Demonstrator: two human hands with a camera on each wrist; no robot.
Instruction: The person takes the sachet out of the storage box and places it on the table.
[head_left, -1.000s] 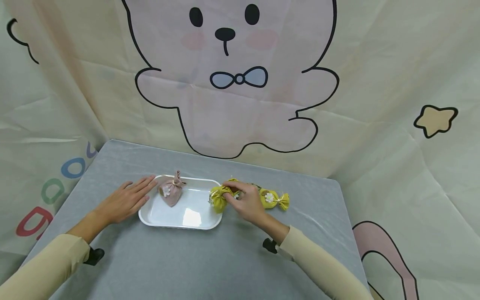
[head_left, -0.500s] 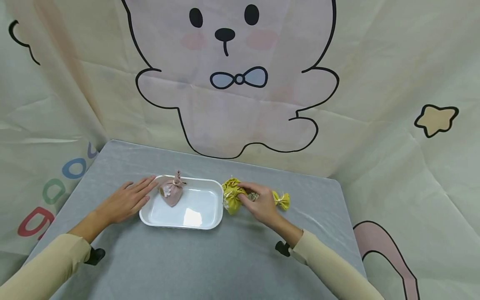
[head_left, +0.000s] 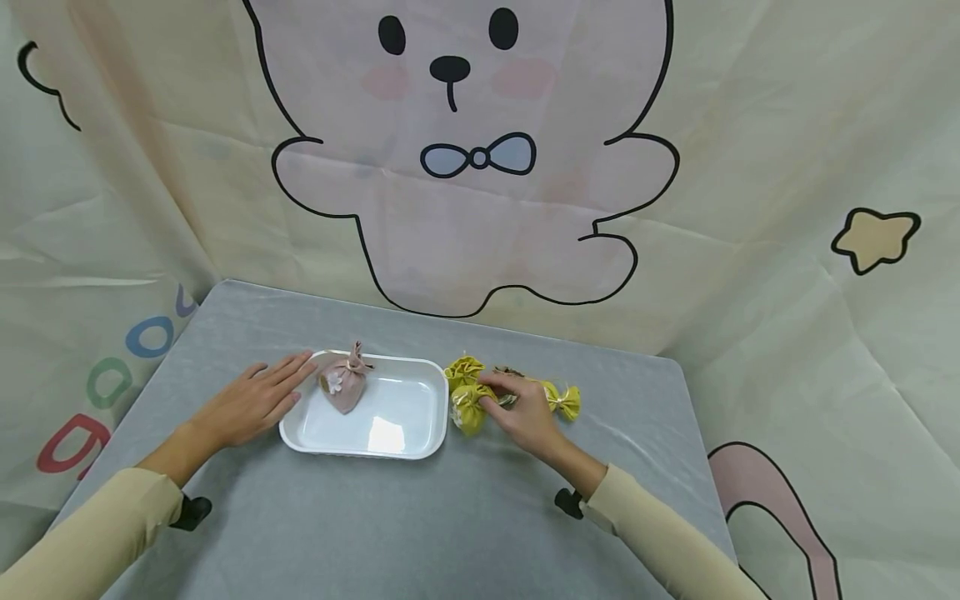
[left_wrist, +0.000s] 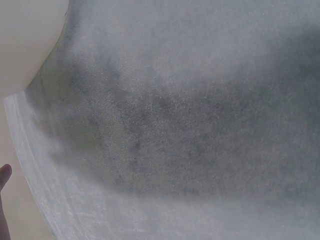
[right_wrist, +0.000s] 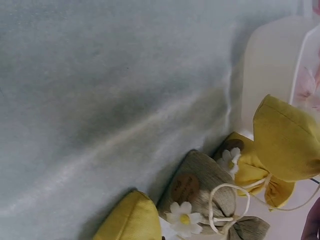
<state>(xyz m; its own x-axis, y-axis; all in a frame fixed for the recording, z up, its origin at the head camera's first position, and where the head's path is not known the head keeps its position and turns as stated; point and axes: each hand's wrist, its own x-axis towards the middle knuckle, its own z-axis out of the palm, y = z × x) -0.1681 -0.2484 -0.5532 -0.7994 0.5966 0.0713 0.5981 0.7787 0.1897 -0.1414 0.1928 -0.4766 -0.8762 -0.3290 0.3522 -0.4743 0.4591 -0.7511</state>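
A pale curtain [head_left: 750, 125] hangs behind and around the sides, with a big cartoon animal [head_left: 480, 225] drawn across its middle. Before it stands a table [head_left: 337, 533] under blue-grey cloth, and on that lies a white tray [head_left: 408, 408], its long side running left to right. The person's left hand [head_left: 247, 400] lies flat at the tray's left end, fingers straight and slanting away over the rim. The right hand [head_left: 525, 417] is beyond the other end, thumb and fingers pinching a small yellow bag [head_left: 467, 414] by its gathered neck. That bag is just beside the tray's right end; its neck points right, up into the fingertips, and its long axis slants from there down leftward to the plump bottom. I can't tell whether it touches the table. A second yellow bag [head_left: 463, 369] sits just behind it. A grey-brown bag [right_wrist: 212, 172], mostly hidden from above by the hand, has a white flower [right_wrist: 184, 219] on it. Farther right, a third yellow bag [head_left: 564, 402] pokes out, its tied end fanning rightward. Inside the tray, toward the left, a pink bag [head_left: 345, 389] lies lengthwise front to back, its tied neck pointing to the far rim.
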